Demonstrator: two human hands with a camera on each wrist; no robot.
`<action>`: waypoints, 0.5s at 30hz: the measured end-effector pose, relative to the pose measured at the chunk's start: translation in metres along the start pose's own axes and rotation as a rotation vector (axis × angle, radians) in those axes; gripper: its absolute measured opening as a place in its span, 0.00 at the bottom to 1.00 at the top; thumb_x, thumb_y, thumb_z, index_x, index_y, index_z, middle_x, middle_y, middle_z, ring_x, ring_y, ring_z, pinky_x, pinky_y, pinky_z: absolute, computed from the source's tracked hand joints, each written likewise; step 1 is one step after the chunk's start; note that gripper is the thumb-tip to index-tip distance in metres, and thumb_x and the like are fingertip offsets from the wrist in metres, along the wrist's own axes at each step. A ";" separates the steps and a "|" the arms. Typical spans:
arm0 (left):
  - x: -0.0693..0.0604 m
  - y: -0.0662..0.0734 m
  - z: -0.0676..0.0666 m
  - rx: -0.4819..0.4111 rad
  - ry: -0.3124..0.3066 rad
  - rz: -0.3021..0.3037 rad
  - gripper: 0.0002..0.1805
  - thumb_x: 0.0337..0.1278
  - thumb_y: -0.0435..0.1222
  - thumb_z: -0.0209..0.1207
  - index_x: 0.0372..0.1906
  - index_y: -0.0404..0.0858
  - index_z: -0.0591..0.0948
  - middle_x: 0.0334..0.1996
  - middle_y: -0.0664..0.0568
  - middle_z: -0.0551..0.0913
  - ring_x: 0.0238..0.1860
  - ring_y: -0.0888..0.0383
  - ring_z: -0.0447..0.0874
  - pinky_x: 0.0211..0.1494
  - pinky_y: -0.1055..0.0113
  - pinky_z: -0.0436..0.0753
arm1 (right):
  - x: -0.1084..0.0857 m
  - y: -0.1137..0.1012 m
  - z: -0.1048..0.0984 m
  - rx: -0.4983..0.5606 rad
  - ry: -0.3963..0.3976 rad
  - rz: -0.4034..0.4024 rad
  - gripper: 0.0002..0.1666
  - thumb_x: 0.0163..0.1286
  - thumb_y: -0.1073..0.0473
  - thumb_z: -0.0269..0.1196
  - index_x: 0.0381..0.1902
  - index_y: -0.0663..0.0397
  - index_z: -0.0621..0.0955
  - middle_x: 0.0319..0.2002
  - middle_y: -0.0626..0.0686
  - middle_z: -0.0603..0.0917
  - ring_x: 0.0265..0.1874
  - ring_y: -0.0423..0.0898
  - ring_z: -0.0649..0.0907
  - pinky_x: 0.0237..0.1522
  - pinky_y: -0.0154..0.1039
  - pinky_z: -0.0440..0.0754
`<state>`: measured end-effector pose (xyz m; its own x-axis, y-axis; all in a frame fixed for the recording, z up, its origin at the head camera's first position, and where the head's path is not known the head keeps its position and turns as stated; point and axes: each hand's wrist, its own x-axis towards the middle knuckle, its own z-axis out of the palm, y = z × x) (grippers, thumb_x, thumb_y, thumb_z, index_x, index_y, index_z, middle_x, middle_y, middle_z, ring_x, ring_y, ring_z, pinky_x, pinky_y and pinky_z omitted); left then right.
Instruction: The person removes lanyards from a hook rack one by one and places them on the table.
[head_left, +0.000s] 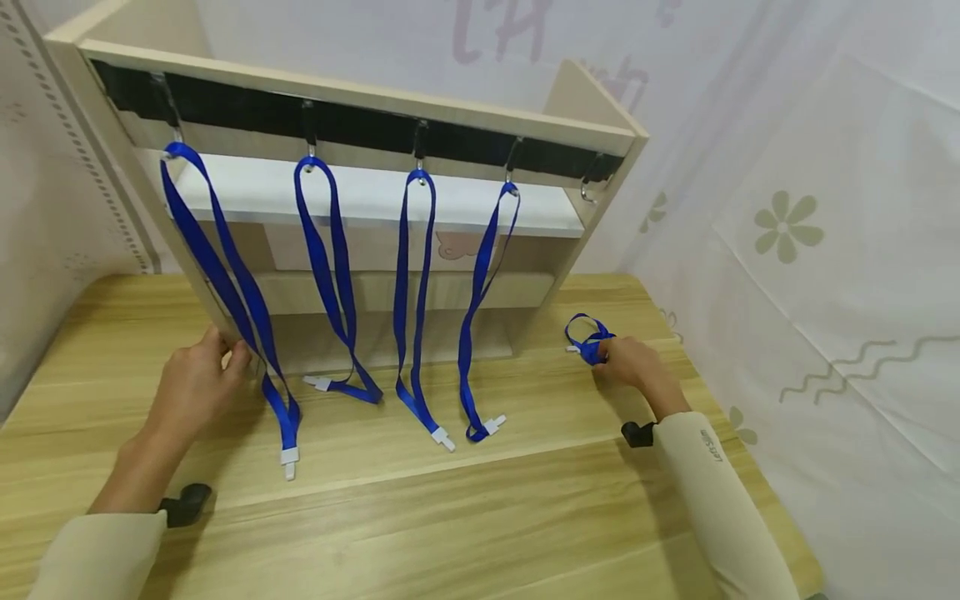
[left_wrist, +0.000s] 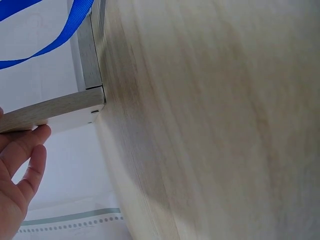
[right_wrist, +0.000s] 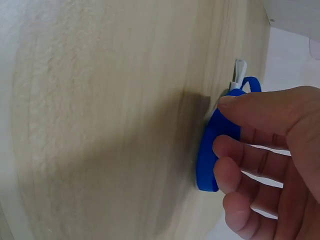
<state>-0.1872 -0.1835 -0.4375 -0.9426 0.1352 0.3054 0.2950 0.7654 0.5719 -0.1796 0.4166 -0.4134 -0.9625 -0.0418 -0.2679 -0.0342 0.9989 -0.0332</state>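
Head view: bunched lanyard [head_left: 592, 353] was at table [head_left: 450, 517], right of rack [head_left: 375, 292] — right hand [head_left: 636, 365] pinched it between thumb and fingers; hard to tell if touching table. Left hand [head_left: 193, 379] gripped rack's side panel [left_wrist: 60, 106]. Four other lanyards [head_left: 401, 292] hung from hooks [head_left: 310, 125]. Good handling seemingly called for firm pinch, loop kept untwisted — rack held steady.

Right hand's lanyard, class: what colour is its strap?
Blue; the strap shows best in the right wrist view.
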 end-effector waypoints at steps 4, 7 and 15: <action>0.000 0.001 0.002 -0.005 -0.007 -0.001 0.09 0.70 0.32 0.47 0.42 0.27 0.72 0.49 0.20 0.78 0.30 0.31 0.81 0.34 0.40 0.76 | -0.001 0.002 0.003 0.037 -0.008 0.017 0.21 0.66 0.52 0.65 0.50 0.60 0.81 0.45 0.62 0.86 0.40 0.58 0.84 0.39 0.56 0.80; 0.000 0.001 0.002 -0.005 0.000 -0.002 0.10 0.70 0.32 0.47 0.44 0.26 0.73 0.49 0.21 0.78 0.29 0.34 0.81 0.33 0.42 0.75 | -0.007 0.002 -0.005 0.064 0.031 0.026 0.24 0.65 0.52 0.66 0.54 0.62 0.78 0.43 0.62 0.86 0.39 0.58 0.85 0.38 0.56 0.81; -0.001 0.000 0.002 -0.001 0.035 0.011 0.08 0.69 0.31 0.48 0.40 0.27 0.72 0.46 0.21 0.79 0.24 0.38 0.78 0.29 0.46 0.74 | -0.028 -0.036 -0.059 0.143 0.309 -0.113 0.21 0.71 0.51 0.62 0.53 0.61 0.78 0.33 0.57 0.87 0.28 0.49 0.84 0.30 0.46 0.81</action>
<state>-0.1870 -0.1824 -0.4393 -0.9333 0.1217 0.3378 0.3055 0.7635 0.5689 -0.1673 0.3832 -0.3482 -0.9914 -0.1214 0.0482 -0.1283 0.9741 -0.1862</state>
